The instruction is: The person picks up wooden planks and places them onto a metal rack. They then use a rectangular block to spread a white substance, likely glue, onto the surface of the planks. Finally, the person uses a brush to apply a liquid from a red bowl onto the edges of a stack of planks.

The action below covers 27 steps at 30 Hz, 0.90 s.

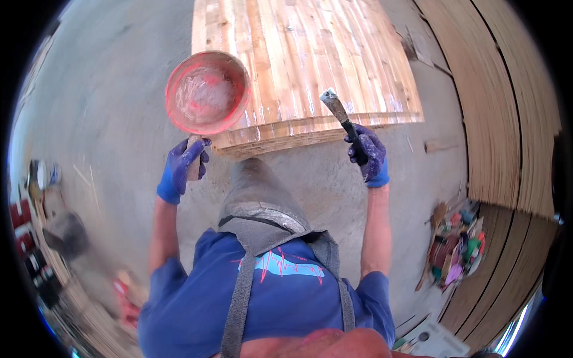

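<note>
My left hand point(184, 166), in a purple-stained blue work glove, is closed round the pale handle of a red dipper point(207, 92). The dipper's round bowl is caked with whitish and pinkish residue and hangs beside the near left corner of the wooden panel stack point(298, 53). On the right, my right hand point(369, 155), gloved alike, grips the black handle of a putty knife point(340, 112). Its dirty blade points up and left over the panel's near edge, with white material on the tip. Glossy whitish streaks run along the strips of the top panel.
Long wooden boards point(489, 89) lie stacked on the right. Near them sits a pile of colourful rags and scraps point(456, 250). A dark bucket point(65, 234) stands at left on the grey concrete floor point(119, 89). A small wood offcut point(440, 145) lies right of my right hand.
</note>
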### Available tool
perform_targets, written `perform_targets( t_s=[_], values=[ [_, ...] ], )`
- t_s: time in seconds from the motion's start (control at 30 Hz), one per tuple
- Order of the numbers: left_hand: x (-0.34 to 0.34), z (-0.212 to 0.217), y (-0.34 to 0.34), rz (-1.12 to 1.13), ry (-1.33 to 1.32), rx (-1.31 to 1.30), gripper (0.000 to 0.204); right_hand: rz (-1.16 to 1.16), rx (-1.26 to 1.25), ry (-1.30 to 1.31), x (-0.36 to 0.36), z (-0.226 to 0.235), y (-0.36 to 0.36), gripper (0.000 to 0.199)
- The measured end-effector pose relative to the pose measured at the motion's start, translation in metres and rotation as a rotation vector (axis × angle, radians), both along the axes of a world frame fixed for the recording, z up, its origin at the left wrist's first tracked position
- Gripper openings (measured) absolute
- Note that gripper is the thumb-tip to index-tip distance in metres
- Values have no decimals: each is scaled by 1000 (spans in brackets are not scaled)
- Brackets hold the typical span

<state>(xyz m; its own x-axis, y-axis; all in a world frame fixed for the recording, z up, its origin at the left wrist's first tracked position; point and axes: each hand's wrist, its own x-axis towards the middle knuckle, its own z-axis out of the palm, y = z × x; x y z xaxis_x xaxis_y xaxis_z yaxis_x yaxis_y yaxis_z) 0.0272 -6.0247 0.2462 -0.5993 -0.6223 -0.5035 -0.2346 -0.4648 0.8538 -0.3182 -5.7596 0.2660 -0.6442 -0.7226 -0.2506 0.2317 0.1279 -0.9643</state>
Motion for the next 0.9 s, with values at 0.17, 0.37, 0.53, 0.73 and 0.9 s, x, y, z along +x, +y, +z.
perform_targets(
  t_s=[0.17, 0.37, 0.53, 0.73, 0.9],
  values=[
    [-37, 3, 71, 145, 1, -20, 38, 307, 230, 264, -81, 17, 15, 29],
    [-55, 3, 109, 264, -8, -31, 40, 664, 73, 752, -114, 21, -6, 25],
    [-73, 18, 147, 408, -43, -26, 41, 1087, 210, 1355, -145, 1, -7, 40],
    [-84, 14, 245, 725, 74, 41, 42, 1439, 270, 1529, -156, 16, -11, 41],
    [-96, 9, 318, 894, 67, 63, 45, 1369, 23, 1513, -149, 66, -38, 32]
  ],
)
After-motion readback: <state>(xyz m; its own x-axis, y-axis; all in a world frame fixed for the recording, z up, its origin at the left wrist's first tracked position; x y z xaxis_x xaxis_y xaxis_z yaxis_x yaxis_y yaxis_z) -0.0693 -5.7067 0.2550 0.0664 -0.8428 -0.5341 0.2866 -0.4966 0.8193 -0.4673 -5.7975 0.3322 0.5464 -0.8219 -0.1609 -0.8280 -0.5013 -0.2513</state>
